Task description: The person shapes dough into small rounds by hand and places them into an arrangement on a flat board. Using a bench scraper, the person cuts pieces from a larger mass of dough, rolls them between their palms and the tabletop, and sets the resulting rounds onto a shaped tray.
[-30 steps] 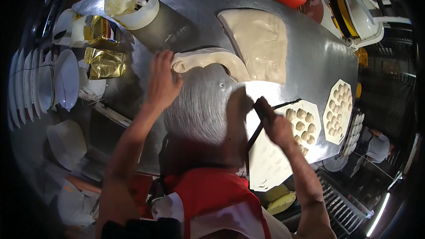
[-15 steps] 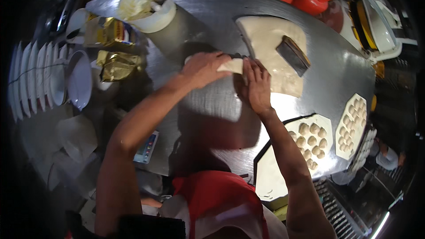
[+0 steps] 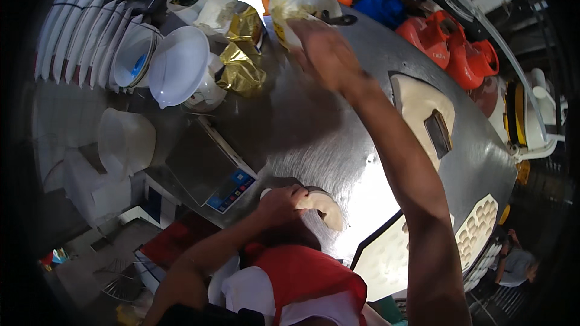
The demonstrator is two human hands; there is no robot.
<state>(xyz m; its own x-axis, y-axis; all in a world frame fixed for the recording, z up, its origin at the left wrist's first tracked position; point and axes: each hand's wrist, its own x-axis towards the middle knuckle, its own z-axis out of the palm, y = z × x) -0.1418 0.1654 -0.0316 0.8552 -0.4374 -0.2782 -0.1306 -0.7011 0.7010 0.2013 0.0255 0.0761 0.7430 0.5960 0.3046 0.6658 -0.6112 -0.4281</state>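
Observation:
Near the front of the steel worktop [image 3: 308,127], my left hand [image 3: 281,202] is closed on a curved strip of pale dough [image 3: 326,211]. My right hand [image 3: 323,51] stretches to the back, fingers loosely extended over the near side of a white tub [image 3: 287,0] with yellowish residue and dark utensils inside. Gold foil packets [image 3: 241,72] lie left of that hand. A dark metal scraper [image 3: 438,133] rests on a folded dough sheet [image 3: 414,93] to the right of my forearm. A digital scale [image 3: 211,169] stands left of the dough strip.
Stacked white containers [image 3: 78,36] and bowls [image 3: 178,60] occupy the left. Red gas cylinders [image 3: 471,60] stand beyond the back right edge. Boards with dough balls [image 3: 477,226] lie front right. Another person [image 3: 516,265] is at the lower right.
The scraper left my right hand and now lies on the dough sheet. My left hand drew the strip toward the front, while my right hand reached to the tub. The camera view has turned.

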